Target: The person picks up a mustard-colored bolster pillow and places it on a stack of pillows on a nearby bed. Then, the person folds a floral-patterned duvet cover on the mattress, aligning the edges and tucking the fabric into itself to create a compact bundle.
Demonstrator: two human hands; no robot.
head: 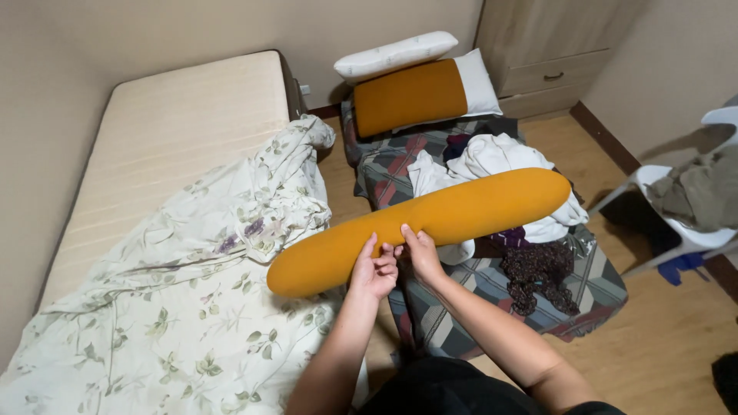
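1. My left hand [374, 270] and right hand [420, 253] pinch the lower edge of a long mustard-orange bolster [430, 223], held above the gap between bed [184, 115] and floor mattress [584, 292].
2. The bolster is smooth, plump, round-ended, and tilts up to the right.
3. No labels show.

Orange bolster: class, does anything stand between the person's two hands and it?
Nothing visible does. The left hand and the right hand both already grip the orange bolster at its middle, fingers pressed directly on its cover, above the gap between the flowered sheet and the plaid mattress.
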